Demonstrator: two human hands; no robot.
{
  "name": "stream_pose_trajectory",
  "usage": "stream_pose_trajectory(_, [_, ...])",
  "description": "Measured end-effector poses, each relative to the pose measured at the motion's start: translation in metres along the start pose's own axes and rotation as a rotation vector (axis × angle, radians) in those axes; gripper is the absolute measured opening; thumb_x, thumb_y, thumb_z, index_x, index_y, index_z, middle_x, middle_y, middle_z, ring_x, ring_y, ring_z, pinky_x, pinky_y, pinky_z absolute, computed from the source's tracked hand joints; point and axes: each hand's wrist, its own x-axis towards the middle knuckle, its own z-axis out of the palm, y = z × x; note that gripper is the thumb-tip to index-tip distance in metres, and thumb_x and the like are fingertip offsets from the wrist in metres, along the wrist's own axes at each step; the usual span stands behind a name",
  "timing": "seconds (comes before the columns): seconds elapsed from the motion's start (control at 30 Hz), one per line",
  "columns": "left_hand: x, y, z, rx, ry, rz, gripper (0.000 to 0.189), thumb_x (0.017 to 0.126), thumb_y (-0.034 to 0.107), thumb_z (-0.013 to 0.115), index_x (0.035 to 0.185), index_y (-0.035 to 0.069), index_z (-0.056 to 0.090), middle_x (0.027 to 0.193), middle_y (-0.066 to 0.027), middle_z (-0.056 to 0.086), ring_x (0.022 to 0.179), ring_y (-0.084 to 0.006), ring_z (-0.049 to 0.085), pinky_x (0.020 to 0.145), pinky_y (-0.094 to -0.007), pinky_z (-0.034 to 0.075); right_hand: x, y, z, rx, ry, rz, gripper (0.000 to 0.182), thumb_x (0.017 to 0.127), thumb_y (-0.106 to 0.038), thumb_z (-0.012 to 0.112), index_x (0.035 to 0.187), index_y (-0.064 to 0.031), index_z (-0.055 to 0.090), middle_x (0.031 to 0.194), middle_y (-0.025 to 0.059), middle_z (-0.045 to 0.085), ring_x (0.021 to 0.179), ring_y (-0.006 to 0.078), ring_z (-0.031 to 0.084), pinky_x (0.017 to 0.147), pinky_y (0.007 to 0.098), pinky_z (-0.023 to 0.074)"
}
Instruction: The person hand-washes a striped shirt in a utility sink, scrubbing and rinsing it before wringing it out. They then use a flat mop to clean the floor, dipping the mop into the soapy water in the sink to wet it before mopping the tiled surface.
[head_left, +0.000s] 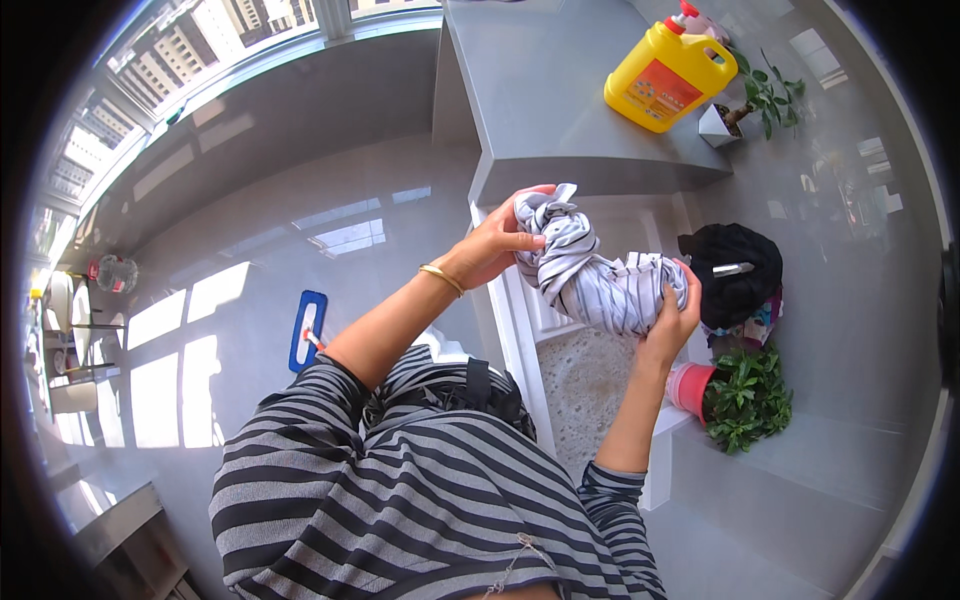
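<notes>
A white garment with dark stripes is bunched and twisted between my two hands. My left hand, with a gold bangle at its wrist, grips the upper-left end, thumb across the folds. At the lower-right end my right hand is closed around the cloth. The garment hangs above a white laundry sink with a ribbed washboard slope. Foamy, murky water fills its basin, and my right forearm passes over it.
Dark cloth lies on the sink's right ledge, near a red-potted plant. A yellow pump jug and a small white-potted plant stand on the grey counter. On the floor at left is a blue flat mop.
</notes>
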Motion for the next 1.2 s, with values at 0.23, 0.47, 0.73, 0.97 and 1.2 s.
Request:
stream_pose_trajectory(0.23, [0.0,0.046,-0.085,-0.248,-0.173,-0.081,0.094,0.068,0.055,0.062,0.136,0.014,0.011,0.137,-0.0061,0.021,0.126,-0.0213,0.025,0.099,-0.0402,0.028,0.035,-0.08,0.166,-0.611,-0.63,-0.942,0.045,0.051,-0.002,0.065,0.094,-0.0047,0.055,0.096,0.0108,0.053,0.087,0.0285,0.052,0.072,0.0358,0.0457])
stream_pose_trajectory(0.47, [0.002,0.1,-0.14,0.102,-0.308,-0.233,0.108,0.059,0.044,0.075,0.135,0.004,0.01,0.135,-0.0098,0.026,0.124,-0.0204,0.024,0.102,-0.0328,0.02,0.101,-0.072,0.273,-0.315,-0.706,-0.637,0.034,0.061,0.0,0.065,0.093,-0.0019,0.055,0.09,0.011,0.056,0.084,0.0239,0.055,0.075,0.0299,0.0438])
stream_pose_trajectory(0.73, [0.09,0.169,-0.157,-0.07,-0.008,0.082,0.089,0.065,0.034,0.073,0.131,0.003,0.022,0.124,-0.0086,0.041,0.112,-0.0175,0.042,0.093,-0.0303,0.034,0.218,-0.049,0.32,-0.128,-0.395,-0.172,0.038,0.069,-0.011,0.064,0.103,0.0002,0.053,0.101,0.0111,0.054,0.09,0.017,0.052,0.08,0.0262,0.0414])
stream_pose_trajectory(0.97, [0.203,0.194,-0.192,1.33,0.551,0.135,0.068,0.065,0.032,0.068,0.122,0.012,0.039,0.114,-0.0144,0.046,0.109,-0.0277,0.042,0.091,-0.0386,0.032,0.322,0.047,0.324,-0.445,-0.304,-0.121,0.069,0.074,-0.035,0.059,0.128,-0.0014,0.031,0.131,0.0247,0.027,0.122,0.0323,0.028,0.099,0.0347,0.0236])
stream_pose_trajectory(1.2, [0.243,0.138,-0.211,1.612,0.561,0.382,0.066,0.069,0.038,0.065,0.126,0.027,0.033,0.128,-0.0147,0.031,0.118,-0.0332,0.032,0.094,-0.0544,0.02,0.316,0.142,0.288,-0.899,-0.582,-0.454,0.053,0.083,-0.044,0.043,0.121,-0.0075,0.045,0.131,0.0124,0.035,0.126,0.0293,0.023,0.101,0.0442,0.0173])
